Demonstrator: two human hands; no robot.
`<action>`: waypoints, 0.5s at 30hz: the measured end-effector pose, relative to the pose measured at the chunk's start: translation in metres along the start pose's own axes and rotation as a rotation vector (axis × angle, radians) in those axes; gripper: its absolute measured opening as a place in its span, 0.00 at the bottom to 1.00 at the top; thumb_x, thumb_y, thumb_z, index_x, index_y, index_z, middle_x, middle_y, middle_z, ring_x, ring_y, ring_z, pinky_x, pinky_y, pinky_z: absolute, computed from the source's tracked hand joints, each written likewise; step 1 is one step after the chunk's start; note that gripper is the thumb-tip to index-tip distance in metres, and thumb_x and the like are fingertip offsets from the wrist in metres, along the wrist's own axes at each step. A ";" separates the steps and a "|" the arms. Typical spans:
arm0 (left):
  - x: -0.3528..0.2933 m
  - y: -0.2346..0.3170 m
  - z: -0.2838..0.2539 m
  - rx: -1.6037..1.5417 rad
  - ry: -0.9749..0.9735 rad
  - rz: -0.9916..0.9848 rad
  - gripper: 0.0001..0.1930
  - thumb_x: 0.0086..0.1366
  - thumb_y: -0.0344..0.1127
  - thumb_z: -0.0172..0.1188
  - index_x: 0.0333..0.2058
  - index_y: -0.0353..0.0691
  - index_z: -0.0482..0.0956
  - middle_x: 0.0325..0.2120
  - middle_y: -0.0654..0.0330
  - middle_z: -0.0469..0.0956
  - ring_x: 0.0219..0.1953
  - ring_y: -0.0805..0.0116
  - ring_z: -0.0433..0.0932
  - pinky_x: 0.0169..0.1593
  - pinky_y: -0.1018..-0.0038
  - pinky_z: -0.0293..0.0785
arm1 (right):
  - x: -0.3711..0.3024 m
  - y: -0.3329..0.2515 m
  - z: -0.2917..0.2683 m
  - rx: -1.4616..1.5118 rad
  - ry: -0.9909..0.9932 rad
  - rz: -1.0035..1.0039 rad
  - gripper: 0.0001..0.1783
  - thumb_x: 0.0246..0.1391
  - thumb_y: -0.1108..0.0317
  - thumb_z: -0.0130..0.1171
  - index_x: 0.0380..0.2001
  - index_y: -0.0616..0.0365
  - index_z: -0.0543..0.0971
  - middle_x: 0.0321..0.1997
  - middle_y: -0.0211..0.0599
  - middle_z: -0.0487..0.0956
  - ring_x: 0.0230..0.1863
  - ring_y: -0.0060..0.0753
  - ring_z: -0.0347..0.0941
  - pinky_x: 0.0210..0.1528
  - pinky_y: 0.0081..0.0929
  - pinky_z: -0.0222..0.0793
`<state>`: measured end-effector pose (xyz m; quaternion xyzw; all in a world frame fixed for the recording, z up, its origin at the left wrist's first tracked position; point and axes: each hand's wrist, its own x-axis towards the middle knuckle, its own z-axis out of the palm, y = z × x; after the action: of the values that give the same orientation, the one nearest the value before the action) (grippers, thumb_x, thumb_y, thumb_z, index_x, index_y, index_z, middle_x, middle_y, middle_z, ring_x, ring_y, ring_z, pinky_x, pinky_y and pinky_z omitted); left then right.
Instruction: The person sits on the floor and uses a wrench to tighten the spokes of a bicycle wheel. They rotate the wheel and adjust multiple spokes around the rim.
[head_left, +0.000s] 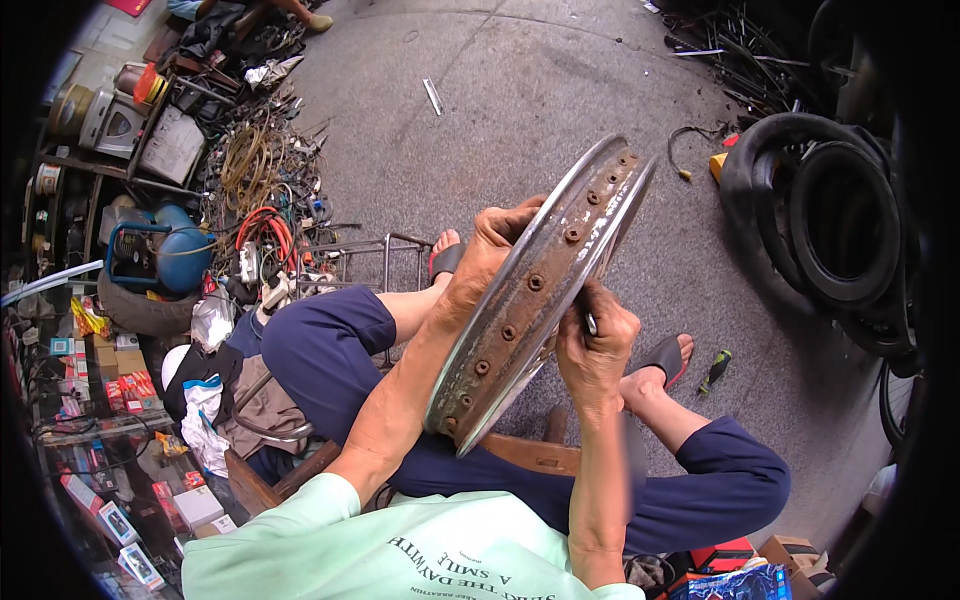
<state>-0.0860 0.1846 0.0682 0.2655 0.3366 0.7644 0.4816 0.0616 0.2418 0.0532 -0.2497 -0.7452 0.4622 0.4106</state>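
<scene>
A rusty spoked wheel rim point(521, 300) stands tilted on edge over my lap, its bare inner channel and row of spoke nipples turned toward me. My left hand point(497, 240) grips the rim from its left side; the fingertips are partly hidden behind it. On the other side, my right hand point(597, 345) is closed beside the spokes. A small shiny metal end point(591, 324) pokes out of that fist, and the rest of this piece is concealed by the fingers. Spokes show only in part past the rim's right edge.
Black tires point(845, 225) lie at the right. A green-and-black handled tool point(715, 372) rests on the floor beside my right foot. Tangled cables point(255, 160), a blue tank point(183, 248) and small boxes point(130, 392) crowd the left. A wooden stool point(540, 457) is under me.
</scene>
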 end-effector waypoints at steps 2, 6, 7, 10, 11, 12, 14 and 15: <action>-0.002 0.009 0.012 -0.087 0.016 -0.104 0.12 0.54 0.23 0.69 0.38 0.32 0.85 0.45 0.63 0.77 0.41 0.79 0.76 0.42 0.83 0.76 | -0.002 0.004 0.000 0.002 0.024 -0.015 0.13 0.46 0.84 0.58 0.38 0.69 0.80 0.25 0.47 0.80 0.23 0.35 0.79 0.28 0.26 0.70; 0.000 0.009 0.009 0.051 -0.034 -0.062 0.11 0.52 0.23 0.70 0.37 0.31 0.85 0.43 0.65 0.77 0.39 0.80 0.76 0.42 0.83 0.76 | -0.004 0.004 -0.001 0.003 0.010 -0.016 0.13 0.47 0.84 0.58 0.38 0.69 0.80 0.23 0.45 0.79 0.21 0.32 0.77 0.26 0.25 0.69; 0.001 0.009 0.008 0.087 0.000 -0.046 0.11 0.51 0.23 0.70 0.36 0.32 0.85 0.41 0.67 0.76 0.38 0.81 0.76 0.42 0.83 0.76 | -0.005 0.003 -0.001 0.004 -0.003 0.013 0.11 0.49 0.82 0.60 0.38 0.68 0.81 0.24 0.45 0.80 0.23 0.33 0.78 0.27 0.25 0.71; -0.002 -0.002 0.002 0.032 0.055 -0.001 0.12 0.50 0.22 0.71 0.35 0.32 0.85 0.40 0.68 0.75 0.38 0.81 0.76 0.41 0.84 0.74 | -0.009 0.002 -0.001 -0.018 -0.026 0.064 0.09 0.53 0.79 0.63 0.38 0.67 0.81 0.26 0.45 0.83 0.26 0.36 0.82 0.29 0.26 0.74; -0.004 -0.005 -0.008 0.018 -0.031 0.056 0.16 0.53 0.26 0.71 0.42 0.33 0.84 0.47 0.62 0.77 0.45 0.77 0.77 0.48 0.81 0.76 | -0.009 0.001 0.000 -0.024 -0.028 0.055 0.09 0.53 0.79 0.62 0.38 0.67 0.81 0.26 0.45 0.82 0.26 0.35 0.82 0.29 0.26 0.74; -0.002 -0.007 -0.007 0.074 -0.048 0.051 0.16 0.54 0.26 0.71 0.43 0.33 0.84 0.47 0.62 0.77 0.45 0.77 0.77 0.48 0.81 0.76 | -0.011 0.003 -0.001 -0.050 -0.023 0.052 0.08 0.53 0.79 0.62 0.38 0.67 0.81 0.26 0.46 0.82 0.26 0.35 0.81 0.28 0.26 0.73; 0.001 -0.009 -0.007 0.189 -0.081 0.044 0.17 0.54 0.27 0.71 0.43 0.33 0.84 0.47 0.62 0.77 0.45 0.77 0.76 0.47 0.81 0.75 | -0.012 0.006 -0.006 -0.072 -0.044 0.054 0.10 0.51 0.80 0.61 0.39 0.67 0.81 0.23 0.45 0.81 0.23 0.34 0.80 0.27 0.26 0.72; 0.001 -0.006 -0.006 0.270 -0.073 -0.010 0.17 0.54 0.28 0.71 0.44 0.32 0.83 0.49 0.61 0.77 0.45 0.77 0.76 0.47 0.81 0.74 | -0.012 0.006 -0.006 -0.064 -0.062 0.067 0.10 0.51 0.81 0.60 0.39 0.67 0.80 0.23 0.44 0.80 0.23 0.33 0.79 0.27 0.26 0.72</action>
<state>-0.0872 0.1859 0.0600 0.3540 0.4200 0.6995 0.4571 0.0733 0.2379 0.0447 -0.2734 -0.7630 0.4593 0.3635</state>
